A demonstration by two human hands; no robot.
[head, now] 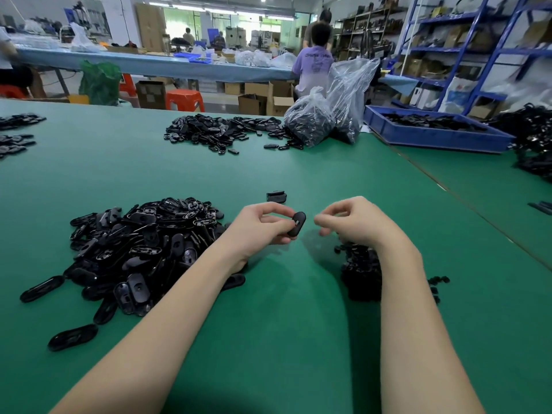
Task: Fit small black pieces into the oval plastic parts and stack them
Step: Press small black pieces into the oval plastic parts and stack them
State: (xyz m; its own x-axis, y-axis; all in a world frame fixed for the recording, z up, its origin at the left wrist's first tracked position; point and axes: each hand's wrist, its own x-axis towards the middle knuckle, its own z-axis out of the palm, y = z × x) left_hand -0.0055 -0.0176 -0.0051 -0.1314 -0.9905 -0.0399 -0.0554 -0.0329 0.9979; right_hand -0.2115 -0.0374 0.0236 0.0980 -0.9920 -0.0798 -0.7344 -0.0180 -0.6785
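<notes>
Our left hand (263, 227) pinched a glossy black oval plastic part (296, 224) between thumb and fingertips, holding it tilted above the green table mat (283, 309), its small centre slot turned toward our right hand (349, 221). That hand hovered just beside the part, fingers curled inward as if nipping something — but whether a small black piece sat between the fingertips, we could not tell. By our reading, the fitting step was in hand: done well, it called for keeping the oval steady with the slot facing up and open, and pressing the insert squarely in rather than at a slant, so that it seated flush before going onto a stack.

Beyond the hands, a short stack of finished black ovals (276, 196) stood on the mat. A loose heap of black oval shells (140, 252) lay to the left, and a darker mound of small black pieces (360, 273) sat partly hidden beneath our right forearm. Farther off lay another scattered pile of black parts (221, 131), two clear plastic bags of stock (325, 115) and a shallow blue plastic tray (433, 134) — and a worker in a lilac shirt (315, 67) stood with back turned.
</notes>
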